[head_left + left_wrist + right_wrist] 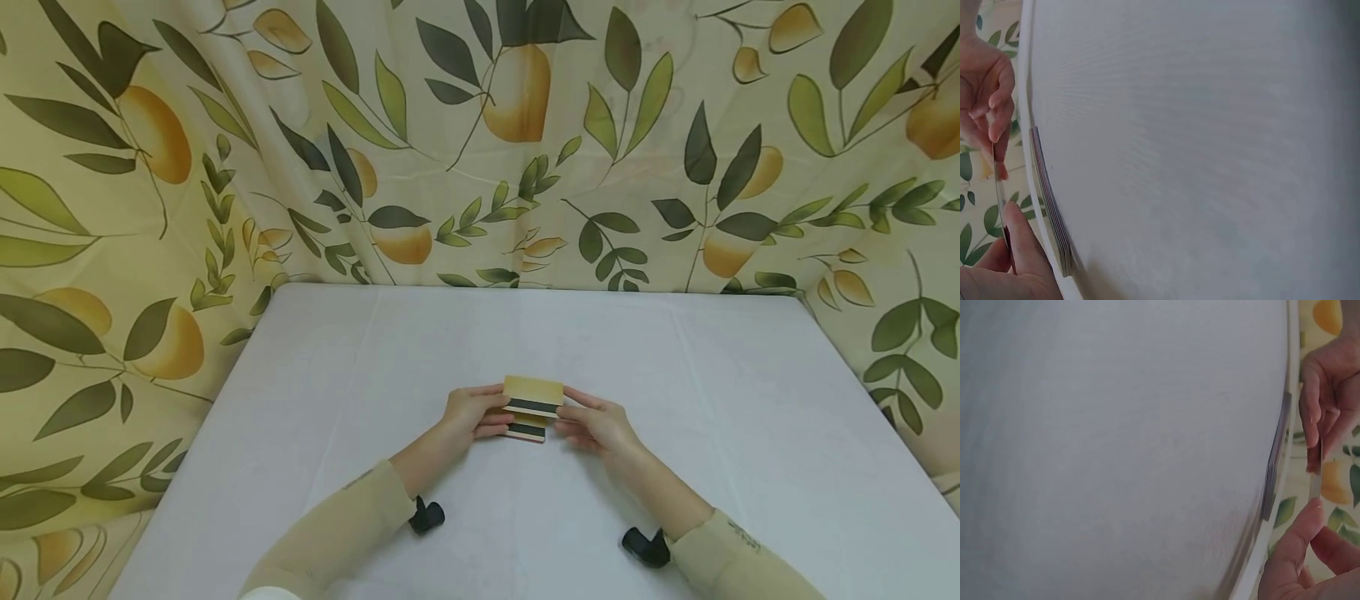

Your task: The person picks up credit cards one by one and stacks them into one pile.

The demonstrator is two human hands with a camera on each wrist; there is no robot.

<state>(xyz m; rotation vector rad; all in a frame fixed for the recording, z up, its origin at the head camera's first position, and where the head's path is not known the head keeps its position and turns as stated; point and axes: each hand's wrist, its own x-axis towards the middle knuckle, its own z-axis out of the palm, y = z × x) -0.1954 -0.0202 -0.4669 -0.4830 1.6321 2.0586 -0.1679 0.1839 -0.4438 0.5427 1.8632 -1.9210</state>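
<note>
A gold-yellow card (533, 388) with a black stripe and a pale band along its near edge is held level with both hands. My left hand (467, 413) pinches its left end between thumb and fingers, and my right hand (609, 428) pinches the right end. Below it, partly hidden by the card, a stack of similar striped cards (528, 432) lies on the table. Both wrist views show the card edge-on, as a thin strip (1000, 190) above the stack (1051, 209), with a gap between them.
A white-covered table (375, 350) spreads around the hands. Curtains (480, 192) printed with fruit and leaves hang behind it and at the sides. A black wrist device (428, 517) shows below the left forearm, and another black device (647, 547) beside the right one.
</note>
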